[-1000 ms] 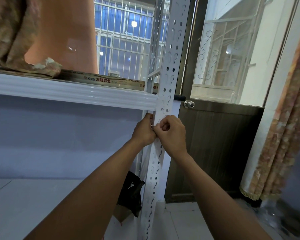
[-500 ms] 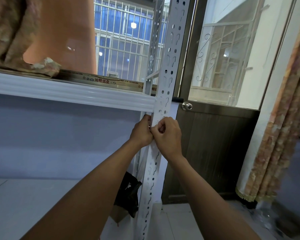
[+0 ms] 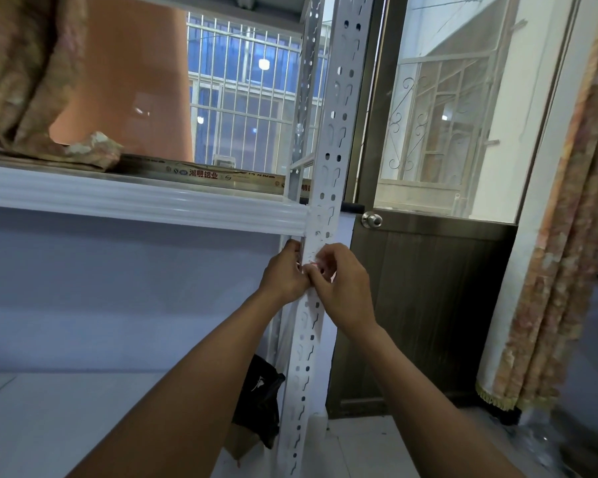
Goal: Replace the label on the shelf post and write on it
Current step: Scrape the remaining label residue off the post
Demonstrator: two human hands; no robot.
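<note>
Early on, I'd say: your left hand (image 3: 283, 274) grips the shelf post (image 3: 329, 160) edge, your right hand (image 3: 343, 288) pinches a small red-edged label (image 3: 313, 263) on its face just under the shelf beam (image 3: 152, 203), peeling or sticking unclear, writing not yet done.

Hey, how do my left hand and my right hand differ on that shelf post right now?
The left hand grips the left edge of the shelf post, thumb pointing up; the right hand lies across its front face, fingers curled. The right hand pinches a small red-marked piece, seemingly the label; the left hand shows no such piece. Both meet at the post just under the white shelf.
</note>
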